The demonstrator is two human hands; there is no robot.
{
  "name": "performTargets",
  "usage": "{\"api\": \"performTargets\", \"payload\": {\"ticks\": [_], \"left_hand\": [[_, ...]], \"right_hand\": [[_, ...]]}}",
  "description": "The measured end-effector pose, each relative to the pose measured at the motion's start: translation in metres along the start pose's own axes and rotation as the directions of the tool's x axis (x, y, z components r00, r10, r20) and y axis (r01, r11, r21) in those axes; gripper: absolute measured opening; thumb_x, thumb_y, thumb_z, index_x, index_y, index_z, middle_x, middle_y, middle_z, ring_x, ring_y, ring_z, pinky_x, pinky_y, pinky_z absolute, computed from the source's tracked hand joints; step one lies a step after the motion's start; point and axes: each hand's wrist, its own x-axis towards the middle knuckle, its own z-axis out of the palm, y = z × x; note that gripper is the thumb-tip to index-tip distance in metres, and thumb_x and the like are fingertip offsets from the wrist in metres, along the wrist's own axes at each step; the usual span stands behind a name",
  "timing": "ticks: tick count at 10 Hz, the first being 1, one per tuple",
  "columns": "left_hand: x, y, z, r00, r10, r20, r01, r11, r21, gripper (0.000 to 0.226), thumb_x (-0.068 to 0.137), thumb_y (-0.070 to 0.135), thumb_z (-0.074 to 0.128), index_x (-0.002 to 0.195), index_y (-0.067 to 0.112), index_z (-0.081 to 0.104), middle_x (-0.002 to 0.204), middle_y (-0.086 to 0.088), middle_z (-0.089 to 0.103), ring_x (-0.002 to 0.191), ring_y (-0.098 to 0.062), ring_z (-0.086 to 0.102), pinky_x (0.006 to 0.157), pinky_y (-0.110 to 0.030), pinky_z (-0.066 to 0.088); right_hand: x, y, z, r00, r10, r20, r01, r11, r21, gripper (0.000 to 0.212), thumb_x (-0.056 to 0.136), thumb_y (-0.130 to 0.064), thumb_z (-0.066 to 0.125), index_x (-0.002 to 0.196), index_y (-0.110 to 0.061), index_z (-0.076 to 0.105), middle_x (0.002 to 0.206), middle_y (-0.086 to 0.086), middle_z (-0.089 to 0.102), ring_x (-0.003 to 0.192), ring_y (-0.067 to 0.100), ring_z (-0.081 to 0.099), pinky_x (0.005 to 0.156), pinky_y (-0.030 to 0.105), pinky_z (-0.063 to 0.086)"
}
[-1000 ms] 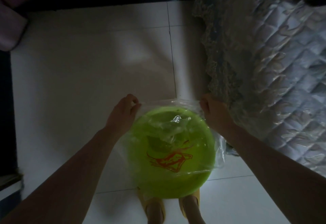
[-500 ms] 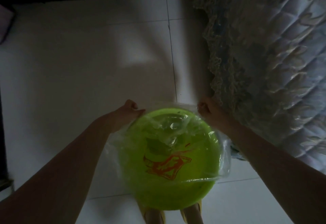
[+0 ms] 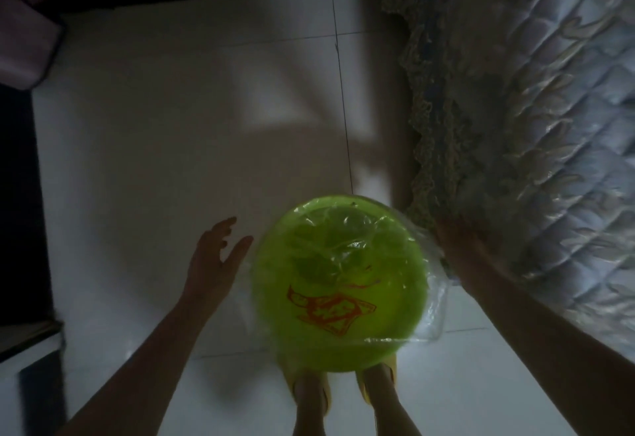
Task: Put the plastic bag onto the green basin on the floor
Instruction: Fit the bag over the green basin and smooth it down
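Observation:
A round green basin (image 3: 275,325) stands on the white tiled floor just in front of my feet. A clear plastic bag (image 3: 434,312) with an orange print lies spread over its top and hangs past its right rim. My left hand (image 3: 214,257) hovers left of the basin, fingers spread, touching nothing. My right hand (image 3: 460,246) is at the basin's right edge, blurred against the bed cover; whether it still grips the bag cannot be made out.
A bed with a quilted, lace-edged cover (image 3: 536,133) fills the right side, close to the basin. Dark furniture (image 3: 17,195) lines the left edge and a pale pink cloth (image 3: 24,30) hangs at top left. My feet in yellow slippers (image 3: 309,391) stand behind the basin.
My left hand has let go of the bag's corner and opened, drawing back to the left. The bag now rests on the basin. My right hand has shifted right toward the bed.

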Motion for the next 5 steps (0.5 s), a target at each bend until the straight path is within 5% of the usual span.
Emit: {"api": "performTargets", "payload": {"ticks": [1,2,3,4,5], "left_hand": [[-0.036,-0.001,-0.011,0.890,0.454,-0.045,-0.431,0.867,0.249,0.048,0.080,0.045,0.060,0.117,0.016,0.059,0.115,-0.009,0.062,0.105,-0.021,0.055,0.090,-0.034,0.044],[-0.077,0.006,-0.005,0.748,0.637,0.183,-0.653,0.659,0.374,0.045,0.071,0.055,0.060,0.102,0.023,0.065,0.102,-0.004,0.066,0.099,-0.018,0.051,0.086,-0.032,0.037],[-0.103,0.005,0.010,0.684,0.577,0.447,-0.728,0.493,0.477,0.055,0.050,0.054,0.076,0.097,0.025,0.070,0.095,0.001,0.072,0.092,-0.021,0.061,0.087,-0.032,0.035],[-0.110,0.003,0.014,0.748,0.472,0.466,-0.662,0.477,0.578,0.046,0.040,0.031,0.087,0.084,0.027,0.073,0.073,0.007,0.073,0.078,-0.020,0.069,0.087,-0.032,0.038],[-0.113,-0.003,0.015,0.753,0.512,0.414,-0.645,0.451,0.616,0.011,0.057,0.024,0.072,0.068,0.025,0.071,0.059,0.008,0.069,0.070,-0.019,0.068,0.085,-0.030,0.033]], "right_hand": [[-0.048,0.013,-0.002,0.904,-0.415,-0.107,0.394,0.902,-0.175,0.036,0.089,-0.032,0.059,0.118,-0.009,0.059,0.112,0.018,0.066,0.101,0.034,0.060,0.088,0.042,0.048],[-0.103,0.028,0.007,0.703,-0.700,0.126,0.685,0.618,-0.385,0.046,0.075,-0.037,0.072,0.115,-0.019,0.058,0.105,0.007,0.067,0.096,0.025,0.059,0.084,0.040,0.049],[-0.130,0.051,0.023,0.596,-0.686,0.418,0.764,0.322,-0.559,0.065,0.053,-0.042,0.086,0.110,-0.022,0.062,0.098,0.001,0.070,0.088,0.025,0.066,0.074,0.035,0.053],[-0.133,0.067,0.035,0.617,-0.688,0.382,0.712,0.281,-0.644,0.049,0.045,-0.024,0.088,0.090,-0.018,0.068,0.079,0.000,0.070,0.074,0.023,0.066,0.065,0.033,0.054],[-0.131,0.077,0.040,0.566,-0.760,0.320,0.694,0.230,-0.682,0.032,0.047,-0.001,0.079,0.071,-0.017,0.065,0.056,-0.001,0.061,0.059,0.023,0.061,0.059,0.030,0.050]]}}
